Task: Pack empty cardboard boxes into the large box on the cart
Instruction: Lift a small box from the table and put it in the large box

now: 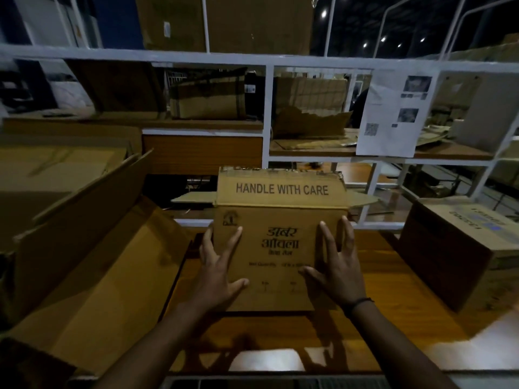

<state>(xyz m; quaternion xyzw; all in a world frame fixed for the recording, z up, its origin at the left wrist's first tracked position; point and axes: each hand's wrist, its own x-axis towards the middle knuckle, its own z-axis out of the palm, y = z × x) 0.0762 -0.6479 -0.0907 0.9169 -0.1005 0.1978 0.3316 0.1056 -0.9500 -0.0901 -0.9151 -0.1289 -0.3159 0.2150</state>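
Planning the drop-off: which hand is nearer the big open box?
Left. The left hand presses the small box on the side toward the big open box; the right hand presses its far side.

- The room is dim and looks brown and yellow.
- Small round lights [323,14] shine from the dark ceiling, far away on the right.
- The shiny desk [393,276] has white glare at its near edge, in the middle and on the right.
- Two dark shadows lie on the desk just beside the middle glare.
- The near left corner is almost black.
- The big words on the box [280,217] are sharp, but the small print lower down is smeared.
- The far shelves [168,123] look soft and grainy.
- The white rack bars [269,113] bend towards the edges, and the right side looks stretched.
- The paper sheet [393,113] is too blurry to read.
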